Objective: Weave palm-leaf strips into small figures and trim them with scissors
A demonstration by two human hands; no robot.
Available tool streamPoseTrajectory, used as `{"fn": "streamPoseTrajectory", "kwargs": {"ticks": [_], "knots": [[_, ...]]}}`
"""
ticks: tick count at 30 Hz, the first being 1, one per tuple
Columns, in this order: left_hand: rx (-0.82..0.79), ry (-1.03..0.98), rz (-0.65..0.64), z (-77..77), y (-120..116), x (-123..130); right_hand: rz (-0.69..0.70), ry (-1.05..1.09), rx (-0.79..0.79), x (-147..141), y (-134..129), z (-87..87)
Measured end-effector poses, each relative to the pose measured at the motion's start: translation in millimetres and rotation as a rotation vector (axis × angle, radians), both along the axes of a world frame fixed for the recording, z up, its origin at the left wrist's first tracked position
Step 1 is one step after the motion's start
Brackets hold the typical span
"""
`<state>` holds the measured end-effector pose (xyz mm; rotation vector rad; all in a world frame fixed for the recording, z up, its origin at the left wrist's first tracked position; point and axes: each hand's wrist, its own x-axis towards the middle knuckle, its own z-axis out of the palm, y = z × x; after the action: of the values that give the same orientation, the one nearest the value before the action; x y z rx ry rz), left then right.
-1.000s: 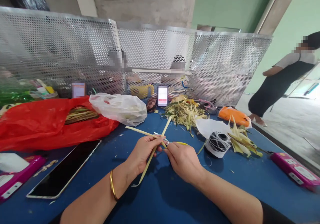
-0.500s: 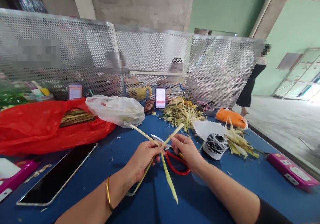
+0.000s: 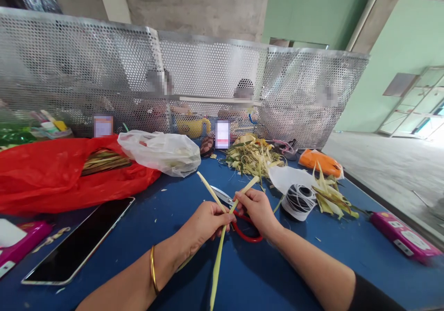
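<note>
My left hand [image 3: 211, 220] pinches two pale green plant-leaf strips [image 3: 218, 267] where they cross, thumb on top. One long end hangs down toward me, and another strip trails under my left wrist. My right hand [image 3: 255, 209] pinches the upper right end of a strip, just beside the crossing. Under both hands on the blue table [image 3: 145, 251] lie red-handled scissors [image 3: 248, 237], their blades partly covered by the strips. A spool of black and white cord [image 3: 299, 203] stands right of my right hand.
Behind are a heap of leaf scraps [image 3: 253, 156], a white plastic bag [image 3: 161, 151] and a red bag [image 3: 41, 177] holding dried strips. A phone [image 3: 79, 244] lies left. A magenta device [image 3: 402, 237] sits at right. A perforated metal screen [image 3: 211, 65] closes off the back, people behind it.
The crossed strips have turned in my fingers: the lower end swung left and the upper left end moved right. A person walking at the far right has passed behind the screen.
</note>
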<state>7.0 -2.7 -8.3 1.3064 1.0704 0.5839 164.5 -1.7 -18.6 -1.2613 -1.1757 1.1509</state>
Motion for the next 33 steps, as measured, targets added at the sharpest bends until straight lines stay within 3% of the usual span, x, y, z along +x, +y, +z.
{"fn": "streamPoseTrajectory", "kwargs": {"ticks": [3,6,10,13,16,19,22,28,33], "knots": [[0.024,-0.03,0.089,0.1,3.3,-1.2,-0.023,-0.338,0.098,7.9,-2.5,6.4],[0.066,-0.037,0.142,0.4,5.2,-1.9,-0.062,-0.728,0.35,12.1,-9.6,16.0],[0.114,0.018,0.04,-0.5,-0.2,1.8,0.016,-0.865,0.653,6.2,-17.2,21.1],[0.116,0.078,-0.067,-2.1,-6.4,5.8,0.149,-0.82,0.648,-1.1,-18.0,17.9],[0.129,0.096,-0.109,-3.7,-9.5,7.6,0.209,-0.672,0.501,-5.9,-17.1,13.3],[0.136,0.084,-0.119,-2.7,-9.8,6.9,0.157,-0.533,0.376,-7.2,-16.4,9.8],[0.123,0.088,-0.129,0.4,-9.5,5.0,0.066,-0.483,0.378,-6.9,-16.3,7.0],[0.12,0.087,-0.205,2.5,-9.0,3.5,0.145,-0.758,0.634,-3.9,-14.8,8.6],[0.03,0.028,0.033,4.7,1.5,0.2,0.243,-1.108,0.761,13.0,-7.3,17.7]]}}
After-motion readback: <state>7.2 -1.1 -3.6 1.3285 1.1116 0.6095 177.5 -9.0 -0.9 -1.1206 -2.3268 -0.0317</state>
